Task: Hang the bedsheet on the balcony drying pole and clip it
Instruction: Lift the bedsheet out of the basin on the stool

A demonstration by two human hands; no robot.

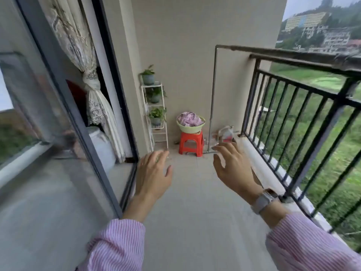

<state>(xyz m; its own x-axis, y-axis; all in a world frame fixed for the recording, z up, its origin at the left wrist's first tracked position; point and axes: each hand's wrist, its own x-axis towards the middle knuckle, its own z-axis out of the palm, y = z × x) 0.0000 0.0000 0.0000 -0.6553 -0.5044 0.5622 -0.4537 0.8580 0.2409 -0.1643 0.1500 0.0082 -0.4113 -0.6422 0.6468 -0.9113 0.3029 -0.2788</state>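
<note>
A bunched pink and white bedsheet [189, 118] fills a pale green basin [190, 128] that rests on a red plastic stool [191, 143] at the far end of the balcony. A thin metal drying pole [273, 49] runs from its upright post [212, 98] beside the stool toward me, along the top of the railing. My left hand [153, 176] and my right hand [233, 169] are stretched out in front of me over the floor, fingers apart, holding nothing, well short of the stool. No clips are visible.
A black metal railing [304, 118] borders the right side. A glass sliding door [64, 118] with a tied curtain runs along the left. A white plant rack [156, 114] with potted plants stands in the far left corner. A clear bag [225, 133] lies beside the post.
</note>
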